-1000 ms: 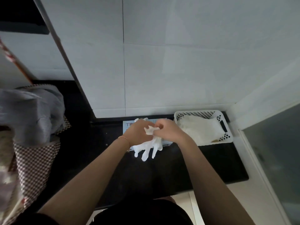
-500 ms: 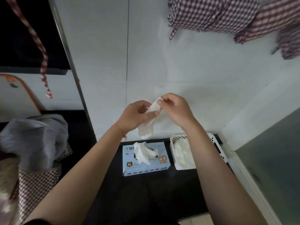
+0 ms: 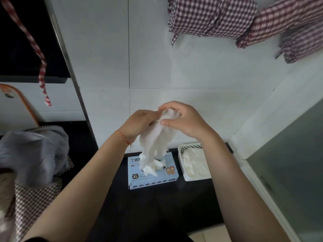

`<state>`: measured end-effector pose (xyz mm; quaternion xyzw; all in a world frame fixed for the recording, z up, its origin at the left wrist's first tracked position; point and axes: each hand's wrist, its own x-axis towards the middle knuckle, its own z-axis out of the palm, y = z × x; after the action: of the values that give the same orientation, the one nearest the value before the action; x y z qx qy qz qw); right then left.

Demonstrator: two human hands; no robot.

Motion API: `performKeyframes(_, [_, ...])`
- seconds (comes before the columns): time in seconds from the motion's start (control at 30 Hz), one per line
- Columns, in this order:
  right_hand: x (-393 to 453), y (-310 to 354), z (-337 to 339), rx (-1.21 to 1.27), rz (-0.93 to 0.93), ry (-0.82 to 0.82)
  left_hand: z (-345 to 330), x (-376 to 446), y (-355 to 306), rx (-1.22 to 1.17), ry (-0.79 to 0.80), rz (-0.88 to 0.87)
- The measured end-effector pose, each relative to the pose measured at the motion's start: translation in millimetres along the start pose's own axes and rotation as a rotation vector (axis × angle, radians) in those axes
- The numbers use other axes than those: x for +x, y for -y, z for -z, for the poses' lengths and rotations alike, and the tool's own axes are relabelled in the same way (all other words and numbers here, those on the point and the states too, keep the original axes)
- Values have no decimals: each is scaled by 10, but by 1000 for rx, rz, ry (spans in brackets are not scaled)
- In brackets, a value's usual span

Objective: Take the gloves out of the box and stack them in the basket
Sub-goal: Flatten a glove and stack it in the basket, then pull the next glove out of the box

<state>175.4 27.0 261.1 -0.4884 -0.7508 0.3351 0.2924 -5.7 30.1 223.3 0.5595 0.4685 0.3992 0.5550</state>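
Observation:
A white glove (image 3: 155,137) hangs in the air above the counter, held at its cuff by both hands. My left hand (image 3: 138,124) pinches the cuff's left side and my right hand (image 3: 183,120) grips its right side. Below stands the light blue glove box (image 3: 153,177) marked XL, with another white glove (image 3: 149,167) poking out of its top slot. To the box's right sits the white perforated basket (image 3: 181,151), holding a pile of white gloves (image 3: 194,163).
The box and basket stand on a dark counter (image 3: 157,206) against a white tiled wall. Checked cloths (image 3: 227,18) hang at the upper right. A grey bag (image 3: 33,154) in a checked container sits at the left. A glass panel (image 3: 288,163) borders the right.
The glove has been lifted off the box and raised high. Both hands have since shifted on its cuff, and the glove now hangs longer, spread between them.

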Motion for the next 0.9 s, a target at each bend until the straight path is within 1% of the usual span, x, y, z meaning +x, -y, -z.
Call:
performKeyframes(0.1, [5, 1, -35, 5, -30, -112, -26, -15, -46, -13, -5, 38])
performKeyframes(0.2, [0, -10, -14, 23, -72, -191, -3, -63, -63, 49, 57, -44])
performKeyframes(0.3, [-36, 10, 45, -30, -77, -226, 36, -58, 1, 41, 11, -72])
performKeyframes(0.37, [-61, 32, 83, -26, -82, -204, 25, -67, 5, 57, -41, -77])
performKeyframes(0.47, [-73, 61, 64, -33, -98, -52, -28, -63, -2, 75, -52, -73])
performKeyframes(0.5, [-66, 52, 48, -37, -97, -42, -46, -55, 4, 80, -51, -78])
performKeyframes(0.63, [-22, 0, 53, -12, -97, -173, -45, -12, 48, 116, -29, -96])
performKeyframes(0.73, [-10, -50, 94, -7, -82, -247, -28, 7, 97, 174, 5, -58])
performKeyframes(0.9, [21, -119, 136, -114, -45, -344, -81, 66, 209, 237, -7, 13])
